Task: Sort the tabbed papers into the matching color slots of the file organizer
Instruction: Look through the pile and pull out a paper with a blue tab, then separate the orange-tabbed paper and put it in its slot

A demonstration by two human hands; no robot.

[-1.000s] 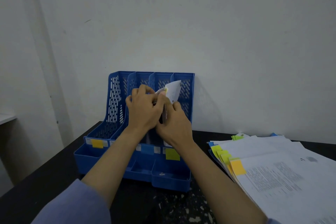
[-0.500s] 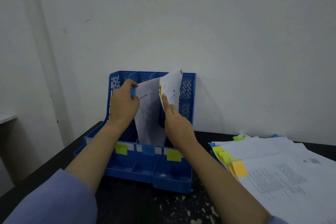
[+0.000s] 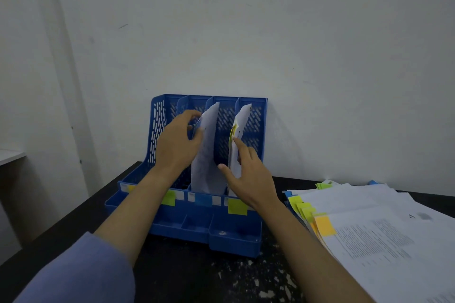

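Head view: both hands are up at the blue file organizer [image 3: 157,140], which stands on the black table [image 3: 197,278] against the white wall [image 3: 295,32].
Left hand: the left hand [image 3: 176,145] is at the sheet in the third slot [image 3: 206,152], fingers curled at its upper left edge, thumb near the paper; whether it truly pinches the sheet, I cannot tell.
Right hand: the right hand [image 3: 248,177] has its fingers fairly straight and loosely spread, the index fingertip laid against the yellow-edged papers in the rightmost slot [image 3: 240,130], the thumb out to the left, apart from the other fingers.
Sheet in the third slot: upright, leaning slightly, its foot down inside the slot above the blue label [image 3: 203,199].
Rightmost papers: standing, top corner above the divider, above the yellow-green label [image 3: 237,206].
Other labels: a green label [image 3: 168,198] shows beside the left forearm, and a yellow label [image 3: 130,188] on the far-left slot.
Remaining stack: the stack of tabbed papers [image 3: 381,229] lies flat on the table to the right of the organizer, well apart from both hands, with yellow, green and orange tabs [image 3: 323,226] fanned along its left edge.
Sleeve: a blue sleeve [image 3: 81,270] covers the left upper arm at the bottom left.
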